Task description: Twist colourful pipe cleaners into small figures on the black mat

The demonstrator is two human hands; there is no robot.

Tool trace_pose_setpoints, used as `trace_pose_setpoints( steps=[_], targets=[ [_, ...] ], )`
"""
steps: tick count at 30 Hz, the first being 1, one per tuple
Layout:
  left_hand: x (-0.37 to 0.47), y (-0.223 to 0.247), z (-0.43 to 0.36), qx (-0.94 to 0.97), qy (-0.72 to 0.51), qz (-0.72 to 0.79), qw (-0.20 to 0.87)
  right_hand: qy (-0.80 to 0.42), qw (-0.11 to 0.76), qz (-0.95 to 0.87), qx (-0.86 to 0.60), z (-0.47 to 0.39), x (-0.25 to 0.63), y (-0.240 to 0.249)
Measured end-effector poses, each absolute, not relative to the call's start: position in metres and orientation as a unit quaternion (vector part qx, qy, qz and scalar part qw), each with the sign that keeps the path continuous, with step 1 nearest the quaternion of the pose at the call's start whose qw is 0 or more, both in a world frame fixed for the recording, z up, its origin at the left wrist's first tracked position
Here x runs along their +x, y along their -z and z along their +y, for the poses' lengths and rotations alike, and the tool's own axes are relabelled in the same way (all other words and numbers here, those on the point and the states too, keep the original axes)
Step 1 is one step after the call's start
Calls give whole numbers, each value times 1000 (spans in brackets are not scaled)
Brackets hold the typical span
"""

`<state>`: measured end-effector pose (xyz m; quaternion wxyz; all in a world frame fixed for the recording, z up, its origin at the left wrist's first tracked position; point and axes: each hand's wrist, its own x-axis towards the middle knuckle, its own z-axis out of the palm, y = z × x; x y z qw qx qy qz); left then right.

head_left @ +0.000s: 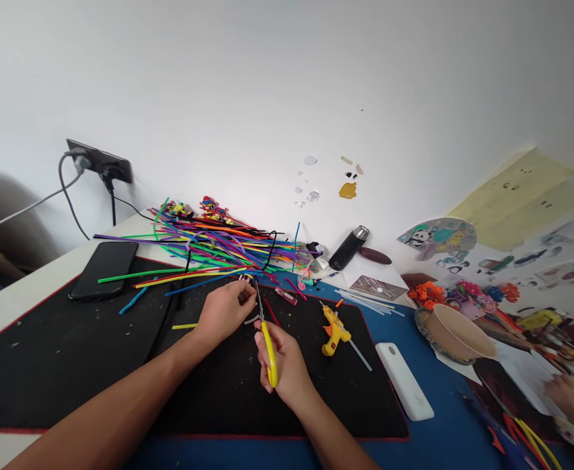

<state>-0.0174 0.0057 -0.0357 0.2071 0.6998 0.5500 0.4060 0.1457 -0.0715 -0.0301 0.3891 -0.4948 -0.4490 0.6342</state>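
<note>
My right hand (284, 362) grips yellow-handled scissors (270, 356), whose narrow blades point away from me. Close to the blade tips, my left hand (225, 307) is closed in a pinch; a small pale and dark piece (246, 278) shows just beyond its fingertips, mostly hidden. Whether the blades touch that piece I cannot tell. Behind both hands spreads a heap of coloured pipe cleaners (218, 245). A short yellow pipe cleaner (185, 326) lies left of my left hand, and a red one (271, 313) lies beside the blades. All this is over a black mat (208, 398).
A yellow glue gun (335, 331) with a clear stick lies to the right, near a white power bank (404, 382). A black phone (104, 269) rests at left. A black flask (349, 248) leans by the wall. Another person's hand (573, 398) shows at far right.
</note>
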Motion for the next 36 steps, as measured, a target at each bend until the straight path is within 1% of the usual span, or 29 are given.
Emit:
trace_pose_setpoints(
  steps=[11,22,28,33,36],
  targets=[
    [-17,40,5,722,-388,546,173,-631,369,-451,-512,-74,146,32],
    [-17,42,7,742,-365,543,144,-643,374,-420,-520,-74,144,29],
    [-16,41,6,745,-363,542,134,-645,385,-411,-515,-80,139,37],
    [-16,38,6,728,-379,544,177,-655,430,-389,-485,-76,139,31],
    [-16,37,6,712,-401,539,203,-633,434,-415,-489,-66,151,20]
  ],
)
